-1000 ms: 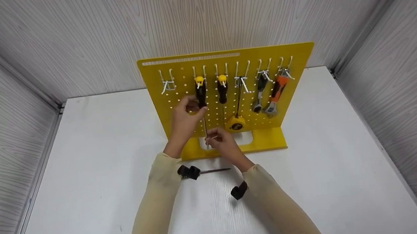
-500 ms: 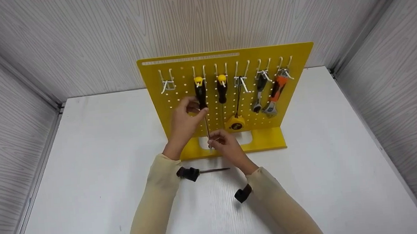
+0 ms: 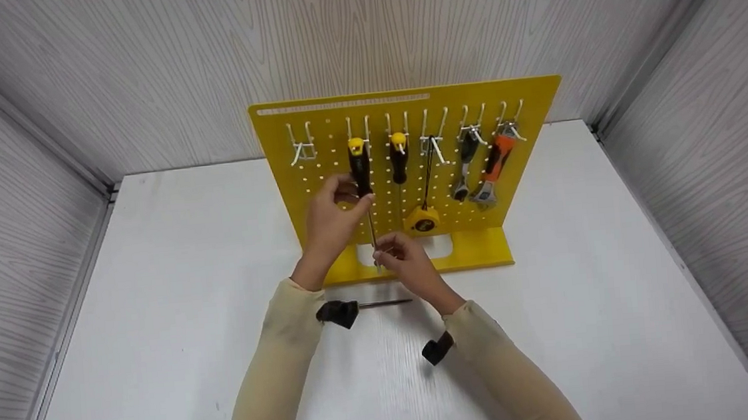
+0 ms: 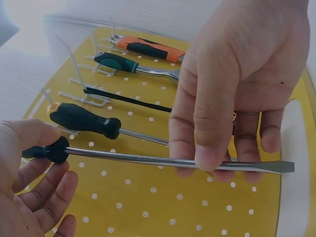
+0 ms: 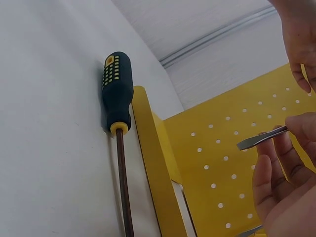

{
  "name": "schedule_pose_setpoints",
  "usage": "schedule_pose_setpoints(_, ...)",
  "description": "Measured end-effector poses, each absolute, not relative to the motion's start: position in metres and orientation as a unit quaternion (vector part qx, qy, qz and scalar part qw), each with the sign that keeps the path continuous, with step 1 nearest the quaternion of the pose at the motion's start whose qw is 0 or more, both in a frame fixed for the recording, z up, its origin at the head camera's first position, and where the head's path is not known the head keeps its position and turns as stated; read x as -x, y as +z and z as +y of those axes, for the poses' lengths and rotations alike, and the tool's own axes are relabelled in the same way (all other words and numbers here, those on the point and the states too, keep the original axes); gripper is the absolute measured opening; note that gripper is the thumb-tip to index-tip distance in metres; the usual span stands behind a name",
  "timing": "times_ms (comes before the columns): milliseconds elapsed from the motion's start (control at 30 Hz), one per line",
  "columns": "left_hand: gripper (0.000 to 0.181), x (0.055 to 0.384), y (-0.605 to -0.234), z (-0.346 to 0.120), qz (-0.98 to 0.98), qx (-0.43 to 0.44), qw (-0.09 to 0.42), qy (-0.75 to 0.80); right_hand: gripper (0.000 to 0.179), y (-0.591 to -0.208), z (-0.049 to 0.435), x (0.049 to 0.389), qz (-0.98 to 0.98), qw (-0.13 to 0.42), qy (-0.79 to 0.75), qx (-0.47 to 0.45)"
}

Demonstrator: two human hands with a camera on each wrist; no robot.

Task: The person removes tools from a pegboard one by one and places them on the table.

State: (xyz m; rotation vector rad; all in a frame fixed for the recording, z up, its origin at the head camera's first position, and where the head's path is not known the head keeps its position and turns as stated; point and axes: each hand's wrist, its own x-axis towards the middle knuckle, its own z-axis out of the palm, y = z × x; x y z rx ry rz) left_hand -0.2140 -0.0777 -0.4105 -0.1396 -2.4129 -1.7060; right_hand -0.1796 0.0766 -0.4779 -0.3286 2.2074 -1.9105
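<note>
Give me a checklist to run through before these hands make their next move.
1. Left hand gripping the held screwdriver: ok, thumb and fingers at the handle's lower end.
2. Right hand steadying the shaft: ok, pinched near the flat tip.
3. Held screwdriver's top fully seated on its hook: cannot tell; the yellow cap is at the hook, engagement unclear.
4. Neighbouring screwdriver hanging securely: cannot tell; it hangs handle up, but security isn't visible.
5. Tape measure hanging by its cord: ok.
6. All screwdrivers off the table: not ok; a loose screwdriver lies there.

Both hands (image 3: pixel 330 217) (image 3: pixel 409 262) pinch a black-handled screwdriver (image 3: pixel 359 164) before the yellow pegboard (image 3: pixel 447 187).
</note>
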Motion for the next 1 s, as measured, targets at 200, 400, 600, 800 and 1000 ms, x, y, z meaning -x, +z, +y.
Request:
schedule_pose_setpoints(200,0.036,0.211,-0.412,-0.079,-0.811,0.057,0.102,-0.573,0.022,-0.478,0.076,0.175,0.737,0.109,-0.656,0.12)
schedule_pose_setpoints(400,0.035,0.208,-0.413,-0.081,-0.807,0.068,0.104,-0.577,0.02,-0.476,0.076,0.168,0.731,0.113,-0.661,0.123)
schedule_pose_setpoints(600,0.034,0.205,-0.414,-0.082,-0.803,0.073,0.092,-0.585,0.02,-0.476,0.076,0.164,0.734,0.111,-0.659,0.12)
schedule_pose_setpoints(800,0.033,0.199,-0.412,-0.081,-0.809,0.07,0.086,-0.578,0.019,-0.483,0.078,0.164,0.729,0.12,-0.664,0.112)
schedule_pose_setpoints(1000,0.033,0.194,-0.412,-0.082,-0.807,0.084,0.096,-0.577,0.023,-0.506,0.078,0.172,0.731,0.117,-0.664,0.106)
